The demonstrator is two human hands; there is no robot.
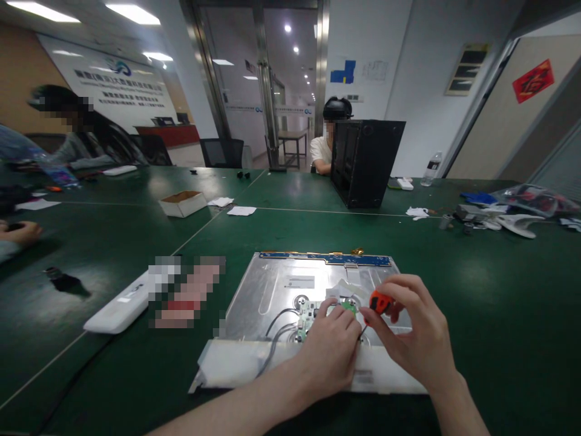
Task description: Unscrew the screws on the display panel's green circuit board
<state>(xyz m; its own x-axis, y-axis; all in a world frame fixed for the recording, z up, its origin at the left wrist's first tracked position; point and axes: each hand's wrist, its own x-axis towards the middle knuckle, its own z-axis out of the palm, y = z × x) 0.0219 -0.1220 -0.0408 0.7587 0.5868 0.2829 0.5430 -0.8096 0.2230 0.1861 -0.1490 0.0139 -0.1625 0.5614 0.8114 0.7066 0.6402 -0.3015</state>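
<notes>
A flat silver display panel (254,297) lies back side up on the green table, with a blue circuit strip (308,259) along its far edge. Across its near edge runs a whitish film strip (236,361). My left hand (331,342) rests with bent fingers on a small green circuit board (307,312) at the panel's middle, covering part of it. Dark cables (276,336) lead from the board's left side. In my right hand (422,330), thumb and fingers pinch the orange-and-black handle of a screwdriver (381,301). Its thin shaft slants down beside my left fingertips; the tip is hidden.
A white power strip (122,306) with a cord lies to the left, beside a blurred pinkish item (193,293). Farther back stand an open box (182,204) and a black computer case (370,163). Loose parts (485,215) lie at right. Other people sit around the table.
</notes>
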